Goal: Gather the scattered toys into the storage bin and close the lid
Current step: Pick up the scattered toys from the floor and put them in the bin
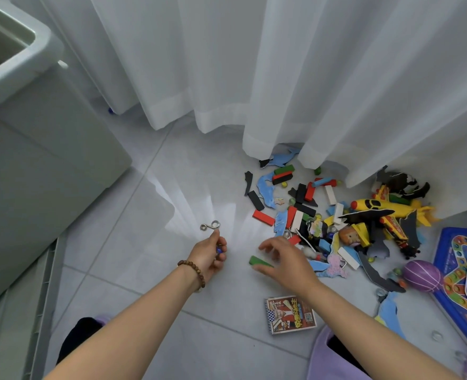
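- Our left hand (209,256), fingers curled, pinches a metal wire puzzle (210,225) at the fingertips; a blue marble (219,250) shows inside the curl.
- Our right hand (287,259), near the left, holds a green block (258,261) between thumb and fingers.
- The toy pile (336,215) lies on the floor just beyond the right hand, under the white curtain (281,78).
- The storage bin (43,64) stands open at far left, well apart from the pile.

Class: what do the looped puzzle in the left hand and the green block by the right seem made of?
The silver looped wire puzzle looks metal: thin, shiny glint. The green rectangular block is probably painted wood: matte, sharp edges.
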Motion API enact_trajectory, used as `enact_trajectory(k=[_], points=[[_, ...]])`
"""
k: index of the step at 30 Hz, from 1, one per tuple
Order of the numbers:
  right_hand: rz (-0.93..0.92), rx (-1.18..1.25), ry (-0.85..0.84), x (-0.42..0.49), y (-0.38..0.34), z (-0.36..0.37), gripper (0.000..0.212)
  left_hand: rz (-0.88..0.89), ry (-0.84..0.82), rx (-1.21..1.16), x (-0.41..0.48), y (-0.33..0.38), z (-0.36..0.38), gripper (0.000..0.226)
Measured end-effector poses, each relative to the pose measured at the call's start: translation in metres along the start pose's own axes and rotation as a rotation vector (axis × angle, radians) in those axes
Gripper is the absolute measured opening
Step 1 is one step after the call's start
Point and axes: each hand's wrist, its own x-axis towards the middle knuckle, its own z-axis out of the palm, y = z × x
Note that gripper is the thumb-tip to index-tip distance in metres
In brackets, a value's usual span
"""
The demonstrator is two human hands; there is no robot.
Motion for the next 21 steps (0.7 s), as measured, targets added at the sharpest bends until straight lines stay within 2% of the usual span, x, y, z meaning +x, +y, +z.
enact_trajectory(k=[2, 4, 8, 10, 15, 17, 21], points=[[0.000, -0.132, -0.058, -0.004, 0.009, 0.007, 0.032, 0.023, 0.032, 0.090, 0.002, -0.001, -0.002, 0.040], [-0.015, -0.182, -0.020, -0.001, 0.007, 0.008, 0.025, 0.050, 0.068, 0.179, 0.004, -0.001, -0.003, 0.041], [-0.063, -0.134, 0.274, 0.031, -0.015, -0.009, 0.023, 0.105, 0.089, 0.246, 0.006, 0.007, 0.000, 0.042], [-0.027, -0.131, 0.352, 0.052, -0.021, -0.018, 0.023, 0.125, 0.090, 0.263, 0.006, 0.013, 0.003, 0.041], [0.040, -0.465, 0.171, 0.077, -0.020, -0.015, 0.023, 0.175, 0.076, 0.300, 0.006, 0.022, 0.007, 0.041], [0.034, -0.440, 0.180, 0.078, -0.022, -0.014, 0.024, 0.193, 0.077, 0.301, 0.005, 0.026, 0.004, 0.042], [0.051, -0.179, 0.348, 0.088, -0.039, -0.024, 0.030, 0.240, 0.100, 0.298, 0.007, 0.039, -0.004, 0.042]])
